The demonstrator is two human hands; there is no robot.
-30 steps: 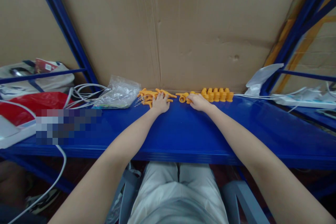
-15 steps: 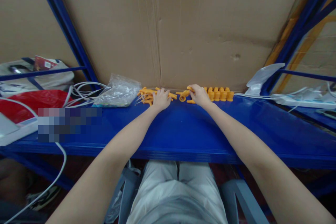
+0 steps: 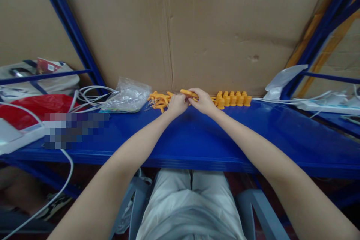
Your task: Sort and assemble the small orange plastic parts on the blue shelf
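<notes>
1. In the head view, your right hand [image 3: 203,100] is at the centre of the frame, fingers closed on a yellow-orange plastic part [image 3: 188,92], whose end sticks out towards the left of the frame.
2. Your left hand [image 3: 177,104] is just beside it, fingers curled inward; the tips are hidden, so you cannot tell whether they grip anything.
3. Left of your left hand lies a loose heap of branching orange plastic pieces [image 3: 161,98], with small metal coils [image 3: 151,102] at its left edge.
4. Right of your right hand, the yellow stepped plastic bodies [image 3: 234,99] stand upright in close rows.
5. All of these are at the far edge of the blue tabletop [image 3: 194,135], near the foot of the upright cardboard panel [image 3: 219,30].
6. At centre left you have a clear plastic bag [image 3: 128,95], with white cables [image 3: 94,93] beside it, and a red bag [image 3: 42,108] further left.
7. At the right of the frame, a white power strip [image 3: 329,104] lies beyond the blue rack post [image 3: 305,54].
</notes>
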